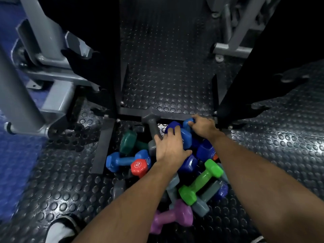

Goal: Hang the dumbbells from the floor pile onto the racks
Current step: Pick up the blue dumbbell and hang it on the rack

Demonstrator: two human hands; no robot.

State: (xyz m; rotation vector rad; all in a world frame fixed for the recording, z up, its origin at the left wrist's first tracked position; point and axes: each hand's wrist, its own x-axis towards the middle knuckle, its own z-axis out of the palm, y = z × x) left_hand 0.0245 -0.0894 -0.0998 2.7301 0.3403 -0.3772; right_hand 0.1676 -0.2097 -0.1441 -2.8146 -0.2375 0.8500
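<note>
Both hands grasp dark blue dumbbells in the floor pile (168, 165): left hand (168, 146), right hand (201, 127). They look heavy, coating smooth; better to hold the narrow middle handle

The floor (166, 67) is black rubber matting, studded all over with raised round dots that catch a dull sheen. The dumbbells in the pile carry a smooth coloured coating: the green dumbbell (201, 181) and the dark blue dumbbell (177, 132) look glossy, the purple dumbbell (171, 219) softer and more satin, the grey dumbbell (152, 128) plainly matt. The red dumbbell (139, 166) has a shiny end face with white print (a numeral 2). The machine frame (19, 95) at the left is grey painted metal, smooth, with a faint gloss.
</note>
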